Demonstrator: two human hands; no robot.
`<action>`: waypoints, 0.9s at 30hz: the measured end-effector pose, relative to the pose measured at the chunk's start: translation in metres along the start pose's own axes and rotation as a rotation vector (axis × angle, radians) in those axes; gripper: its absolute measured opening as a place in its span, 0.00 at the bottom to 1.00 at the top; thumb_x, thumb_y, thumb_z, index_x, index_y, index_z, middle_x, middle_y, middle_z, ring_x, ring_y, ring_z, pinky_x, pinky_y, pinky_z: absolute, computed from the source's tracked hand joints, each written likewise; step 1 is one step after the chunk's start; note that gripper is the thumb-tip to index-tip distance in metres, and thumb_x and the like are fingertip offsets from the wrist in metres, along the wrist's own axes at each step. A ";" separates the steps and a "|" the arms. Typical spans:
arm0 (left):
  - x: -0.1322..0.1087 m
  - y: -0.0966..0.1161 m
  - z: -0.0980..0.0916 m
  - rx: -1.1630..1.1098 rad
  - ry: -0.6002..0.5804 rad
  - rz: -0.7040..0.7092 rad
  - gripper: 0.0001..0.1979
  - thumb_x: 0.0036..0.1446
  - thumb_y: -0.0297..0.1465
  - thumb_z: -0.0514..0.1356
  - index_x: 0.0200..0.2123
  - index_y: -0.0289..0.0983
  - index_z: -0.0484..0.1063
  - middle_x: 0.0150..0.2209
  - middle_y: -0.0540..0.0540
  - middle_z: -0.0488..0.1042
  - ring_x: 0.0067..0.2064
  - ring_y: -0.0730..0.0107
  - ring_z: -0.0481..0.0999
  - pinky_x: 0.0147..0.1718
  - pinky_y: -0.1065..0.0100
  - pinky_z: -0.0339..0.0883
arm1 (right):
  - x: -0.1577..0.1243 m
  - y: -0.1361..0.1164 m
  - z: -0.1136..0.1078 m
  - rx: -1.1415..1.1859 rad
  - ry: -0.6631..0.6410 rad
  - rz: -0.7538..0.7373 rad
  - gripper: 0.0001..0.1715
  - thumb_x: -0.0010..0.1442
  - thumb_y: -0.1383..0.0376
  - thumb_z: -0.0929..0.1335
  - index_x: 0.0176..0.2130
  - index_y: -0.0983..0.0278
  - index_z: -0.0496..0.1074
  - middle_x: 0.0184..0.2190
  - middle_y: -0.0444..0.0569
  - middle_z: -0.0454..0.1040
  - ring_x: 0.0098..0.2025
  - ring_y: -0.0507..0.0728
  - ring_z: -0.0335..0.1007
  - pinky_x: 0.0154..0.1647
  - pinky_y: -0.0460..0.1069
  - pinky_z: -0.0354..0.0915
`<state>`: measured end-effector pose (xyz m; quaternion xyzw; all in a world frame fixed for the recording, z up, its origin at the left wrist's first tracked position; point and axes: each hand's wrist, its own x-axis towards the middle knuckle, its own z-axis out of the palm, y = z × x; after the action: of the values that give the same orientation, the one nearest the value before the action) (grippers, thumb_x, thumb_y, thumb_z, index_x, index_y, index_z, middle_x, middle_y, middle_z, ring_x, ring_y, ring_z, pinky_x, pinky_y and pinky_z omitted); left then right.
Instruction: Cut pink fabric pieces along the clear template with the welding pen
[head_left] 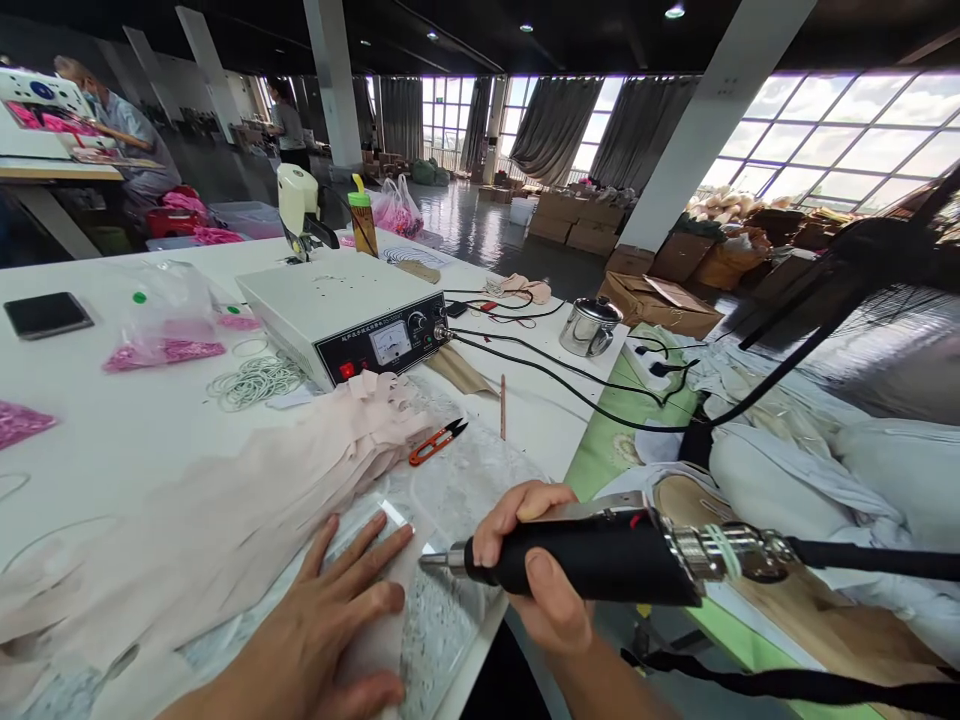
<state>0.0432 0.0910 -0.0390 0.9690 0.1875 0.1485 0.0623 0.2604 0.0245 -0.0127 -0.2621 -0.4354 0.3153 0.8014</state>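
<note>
The white tabletop (135, 425) carries a metered control box (345, 305), a black smartphone (48, 314), pale rubber bands (253, 383), a lidded metal mug (587, 328) and a marbled sheet (480, 470).

No wording can be read with certainty. Ahead of the right grip (556, 605) and to its left, the machine (315, 290) carries a black panel (328, 356) on its front. Along the panel's upper edge runs a line of white characters, Chinese in look, with what seem to be Latin letters or digits at its end; all are too small to spell out. Below that line, the white meter (392, 346) shows a scale whose figures are too fine to read. White marks ring the knob (417, 322) beside it. In the right grip, the tool (592, 560) bears a small red mark, its meaning unclear.
</note>
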 end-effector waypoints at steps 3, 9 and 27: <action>0.000 0.001 -0.001 -0.002 0.002 -0.017 0.20 0.60 0.55 0.62 0.39 0.45 0.69 0.66 0.47 0.67 0.72 0.56 0.54 0.70 0.56 0.19 | 0.001 0.000 0.000 0.006 0.020 0.023 0.10 0.64 0.55 0.69 0.43 0.56 0.68 0.35 0.42 0.69 0.26 0.49 0.70 0.28 0.48 0.69; -0.001 0.001 -0.002 -0.004 -0.041 -0.029 0.19 0.58 0.52 0.65 0.41 0.46 0.68 0.68 0.48 0.64 0.73 0.57 0.50 0.69 0.57 0.18 | 0.002 -0.004 0.002 -0.015 0.007 0.038 0.10 0.64 0.54 0.69 0.42 0.54 0.68 0.34 0.41 0.68 0.24 0.49 0.70 0.27 0.49 0.69; -0.003 -0.001 0.003 -0.021 -0.017 -0.032 0.20 0.61 0.54 0.61 0.42 0.45 0.71 0.67 0.43 0.66 0.71 0.51 0.58 0.70 0.47 0.25 | 0.008 0.006 -0.001 -0.079 0.065 -0.043 0.11 0.63 0.56 0.69 0.42 0.57 0.67 0.33 0.42 0.69 0.24 0.51 0.70 0.25 0.50 0.69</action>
<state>0.0408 0.0899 -0.0428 0.9663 0.2011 0.1413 0.0762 0.2632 0.0342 -0.0132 -0.2940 -0.4269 0.2720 0.8108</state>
